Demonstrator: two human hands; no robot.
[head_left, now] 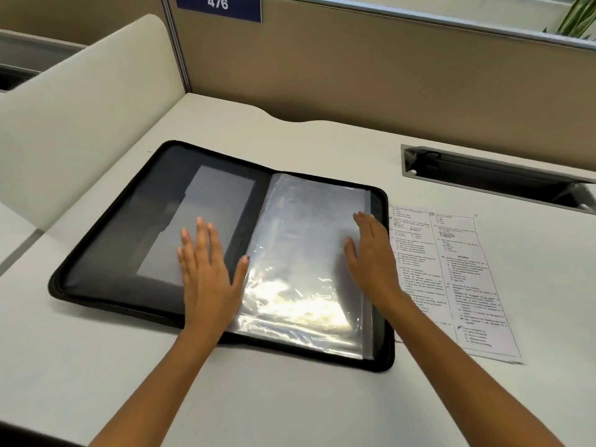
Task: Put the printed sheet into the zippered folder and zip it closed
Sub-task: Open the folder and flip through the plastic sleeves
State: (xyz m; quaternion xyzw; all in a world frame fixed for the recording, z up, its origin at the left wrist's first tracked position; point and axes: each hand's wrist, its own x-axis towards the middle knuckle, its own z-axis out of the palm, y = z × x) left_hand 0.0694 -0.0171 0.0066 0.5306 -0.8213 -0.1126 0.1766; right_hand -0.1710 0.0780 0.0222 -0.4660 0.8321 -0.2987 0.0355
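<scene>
A black zippered folder (106,253) lies wide open and flat on the desk. Its left half is a dark inner cover with a grey pocket; its right half holds a stack of clear plastic sleeves (300,259). My left hand (206,272) rests flat on the left half near the spine, fingers spread. Over the right edge of the sleeves my right hand (371,256) lies palm down, fingers together, holding nothing. The printed sheet (451,279) lies flat on the desk just right of the folder, its left edge tucked under the folder's rim.
A recessed cable tray (496,179) with a dark slot sits in the desk at the back right. A beige partition (354,69) runs along the back and a cream divider (84,124) stands at the left. A blue sign reading 476 (218,4) hangs above.
</scene>
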